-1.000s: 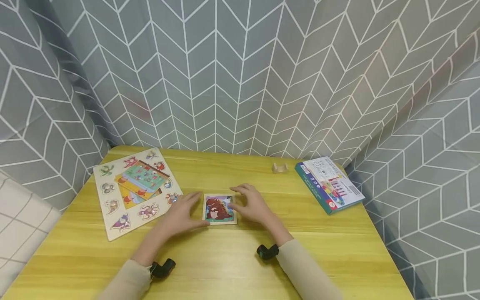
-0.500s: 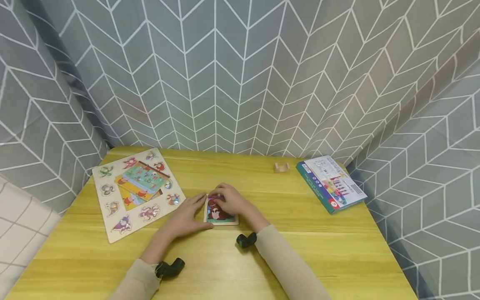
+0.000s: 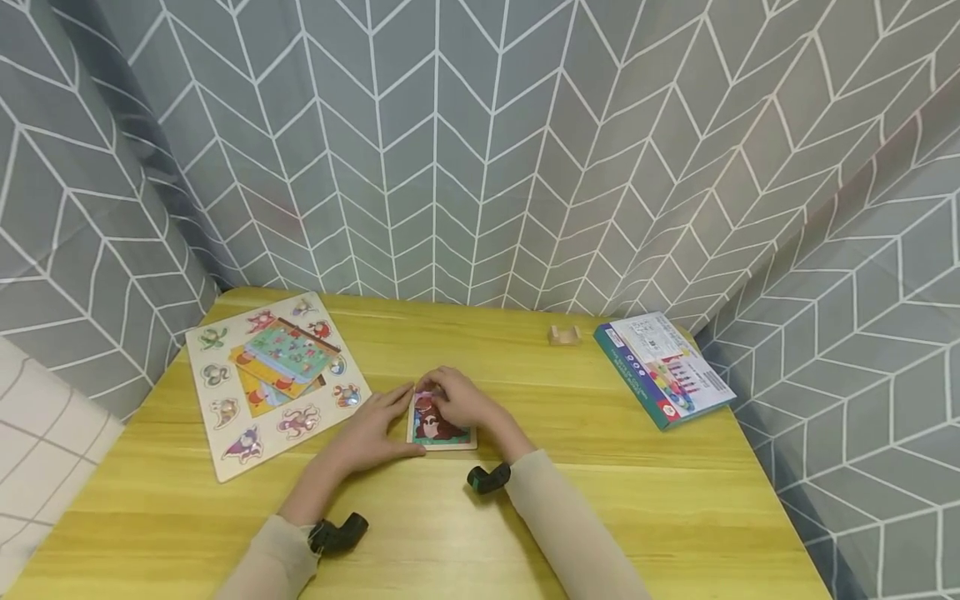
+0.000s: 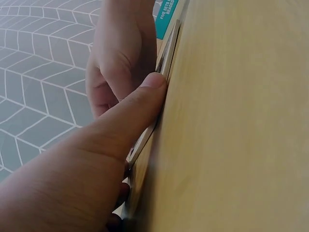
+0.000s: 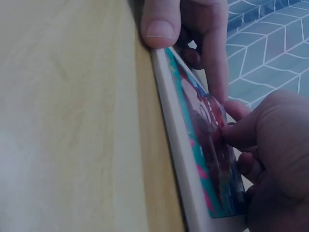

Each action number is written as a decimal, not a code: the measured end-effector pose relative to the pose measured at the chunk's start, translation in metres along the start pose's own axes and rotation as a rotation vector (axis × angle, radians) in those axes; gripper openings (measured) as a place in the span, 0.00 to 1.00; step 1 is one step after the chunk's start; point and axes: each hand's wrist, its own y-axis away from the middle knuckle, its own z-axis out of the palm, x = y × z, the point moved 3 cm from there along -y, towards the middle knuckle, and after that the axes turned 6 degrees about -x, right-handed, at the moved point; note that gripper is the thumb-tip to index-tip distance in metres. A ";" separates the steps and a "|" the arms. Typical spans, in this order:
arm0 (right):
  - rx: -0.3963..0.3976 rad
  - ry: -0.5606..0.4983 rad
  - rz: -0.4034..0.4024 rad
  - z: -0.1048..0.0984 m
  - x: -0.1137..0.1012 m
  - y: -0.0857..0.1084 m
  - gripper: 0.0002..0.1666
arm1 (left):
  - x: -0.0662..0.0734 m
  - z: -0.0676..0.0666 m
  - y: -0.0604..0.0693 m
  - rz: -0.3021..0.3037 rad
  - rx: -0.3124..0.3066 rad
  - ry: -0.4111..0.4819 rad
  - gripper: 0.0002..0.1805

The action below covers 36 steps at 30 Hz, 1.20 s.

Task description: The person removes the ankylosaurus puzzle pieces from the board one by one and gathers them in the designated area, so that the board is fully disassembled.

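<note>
A box point(image 3: 663, 371) lies near a small wooden piece point(image 3: 564, 339), curtain point(image 3: 457, 150) behind.

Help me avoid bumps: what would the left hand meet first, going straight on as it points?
Probably the right hand; its fingers are just ahead of the left hand, any gap is hard to judge.

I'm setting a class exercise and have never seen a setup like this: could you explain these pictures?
No machine here: a person works bare-handed, with a small camera on each wrist. The wide picture comes from a head-worn camera looking forward and down; the two close-ups come from the wrists. On the yellow table lie a sea-creature board bearing colourful cards, a small wooden piece and a box. The left hand holds a small framed picture; the right hand touches its surface.
</note>
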 end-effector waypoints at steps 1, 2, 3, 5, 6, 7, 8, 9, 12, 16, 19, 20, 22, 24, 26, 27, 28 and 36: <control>0.012 -0.013 -0.005 0.000 0.000 0.000 0.17 | 0.000 0.000 0.000 -0.003 -0.001 0.008 0.59; 0.023 -0.025 -0.011 0.001 0.001 0.001 0.17 | 0.000 0.000 0.000 -0.004 -0.002 0.012 0.59; 0.032 -0.041 -0.017 0.001 0.001 0.001 0.17 | 0.000 0.000 0.000 -0.005 -0.005 0.015 0.59; 0.040 -0.065 -0.029 0.002 0.001 0.002 0.18 | -0.001 0.000 0.000 -0.006 -0.013 0.023 0.59; 0.040 -0.068 -0.035 0.002 0.001 0.002 0.18 | -0.001 0.000 0.001 -0.009 -0.020 0.034 0.59; 0.038 -0.069 -0.041 0.002 0.001 0.002 0.19 | -0.001 -0.001 0.001 -0.002 -0.021 0.030 0.59; 0.034 -0.063 -0.048 0.001 0.001 0.003 0.19 | -0.001 -0.002 0.001 0.001 -0.023 0.030 0.59; 0.027 -0.056 -0.052 0.001 0.001 0.003 0.19 | -0.001 -0.002 0.001 0.004 -0.025 0.029 0.59; 0.003 -0.022 -0.061 0.000 0.000 0.003 0.21 | -0.002 -0.004 0.002 0.008 -0.026 0.026 0.59; -0.003 0.004 -0.062 -0.002 -0.001 0.003 0.21 | -0.003 -0.004 0.003 0.006 -0.029 0.018 0.58; -0.004 0.030 -0.061 -0.003 0.000 0.004 0.21 | -0.003 -0.004 0.003 0.003 -0.033 0.010 0.58; -0.007 0.043 -0.061 -0.003 0.000 0.004 0.21 | -0.003 -0.004 0.003 0.002 -0.034 0.007 0.58; -0.013 0.060 -0.066 -0.003 0.000 0.004 0.21 | -0.003 -0.003 0.003 0.000 -0.035 0.005 0.58; -0.016 0.073 -0.070 -0.003 0.000 0.004 0.21 | -0.003 -0.003 0.003 0.000 -0.035 0.006 0.58; -0.013 0.078 -0.071 -0.003 0.000 0.003 0.21 | -0.004 -0.003 0.002 0.002 -0.033 0.008 0.58; -0.011 0.078 -0.069 -0.003 0.000 0.004 0.21 | -0.004 -0.003 0.003 0.002 -0.030 0.011 0.58; -0.008 0.084 -0.066 -0.003 -0.001 0.004 0.20 | -0.004 -0.003 0.003 0.003 -0.030 0.009 0.58; 0.047 0.059 -0.051 -0.006 -0.004 0.015 0.20 | -0.003 -0.003 0.003 0.007 -0.028 0.010 0.58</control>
